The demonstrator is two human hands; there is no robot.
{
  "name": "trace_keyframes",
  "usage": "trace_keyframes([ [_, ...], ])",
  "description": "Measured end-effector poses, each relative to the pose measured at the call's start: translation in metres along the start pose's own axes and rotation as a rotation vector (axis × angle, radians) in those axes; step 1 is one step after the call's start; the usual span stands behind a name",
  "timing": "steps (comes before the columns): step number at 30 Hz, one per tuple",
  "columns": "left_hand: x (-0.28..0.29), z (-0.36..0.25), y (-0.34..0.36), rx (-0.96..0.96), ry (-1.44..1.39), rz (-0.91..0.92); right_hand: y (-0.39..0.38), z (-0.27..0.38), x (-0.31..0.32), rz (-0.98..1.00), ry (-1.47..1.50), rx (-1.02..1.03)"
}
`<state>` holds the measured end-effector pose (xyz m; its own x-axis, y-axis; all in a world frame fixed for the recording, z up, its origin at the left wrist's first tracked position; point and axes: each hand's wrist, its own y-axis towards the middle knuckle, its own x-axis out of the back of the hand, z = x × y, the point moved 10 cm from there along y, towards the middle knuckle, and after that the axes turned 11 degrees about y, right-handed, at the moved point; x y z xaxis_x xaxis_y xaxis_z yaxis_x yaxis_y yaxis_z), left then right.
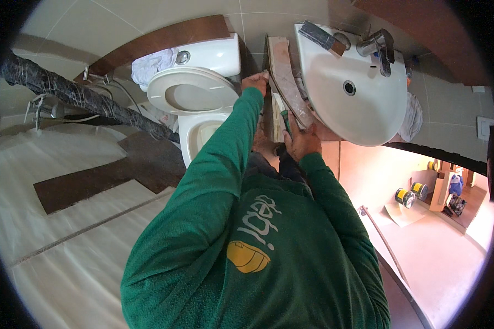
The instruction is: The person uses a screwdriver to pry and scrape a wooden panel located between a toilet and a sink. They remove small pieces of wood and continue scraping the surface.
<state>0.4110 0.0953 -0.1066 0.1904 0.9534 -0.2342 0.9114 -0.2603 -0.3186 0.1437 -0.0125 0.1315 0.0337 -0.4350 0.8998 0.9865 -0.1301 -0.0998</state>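
My left hand (256, 82) is in the gap between toilet and sink, its fingers closed at the edge of a long, dusty board (282, 68). What they pinch, if anything, is too small to tell. Lower down, my right hand (303, 141) is closed round a slim tool with a dark green handle (286, 122); its working end is hidden. Beside that handle runs a narrow pale strip (278, 118), next to the board's lower part. Both forearms are in green sleeves.
On the left stands a toilet with its seat (159, 90) showing and a cloth (151, 66) on the tank. The sink (324, 104) on the right bears a dark flat tool (319, 36) near the tap (376, 44). A wrapped pole (88, 96) slants across the left; buckets (405, 197) stand beyond the doorway.
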Motion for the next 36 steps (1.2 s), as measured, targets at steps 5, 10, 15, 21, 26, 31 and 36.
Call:
trace_keyframes([
  [5, -0.036, -0.056, -0.058, 0.026, 0.391, -0.247, -0.007, -0.009, 0.002, 0.1, -0.044, -0.189],
  [10, -0.02, -0.067, -0.076, 0.027, 0.386, -0.36, -0.007, 0.0, -0.004, 0.087, 0.043, -0.099],
  [15, -0.034, -0.091, -0.11, 0.061, 0.295, -0.283, -0.01, 0.014, 0.001, 0.019, 0.075, -0.086],
  [21, -0.045, -0.089, -0.146, 0.054, 0.155, -0.036, -0.009, 0.041, -0.003, -0.127, 0.204, 0.055],
  [26, -0.054, -0.097, -0.169, 0.169, -0.014, 0.084, -0.009, 0.051, -0.006, -0.153, 0.216, 0.077],
  [31, -0.036, -0.099, -0.161, 0.171, 0.144, 0.062, -0.008, 0.039, -0.005, 0.017, 0.253, -0.177],
  [36, -0.015, -0.11, -0.14, -0.108, 0.64, 0.057, -0.003, 0.029, -0.002, -0.023, 0.141, -0.13],
])
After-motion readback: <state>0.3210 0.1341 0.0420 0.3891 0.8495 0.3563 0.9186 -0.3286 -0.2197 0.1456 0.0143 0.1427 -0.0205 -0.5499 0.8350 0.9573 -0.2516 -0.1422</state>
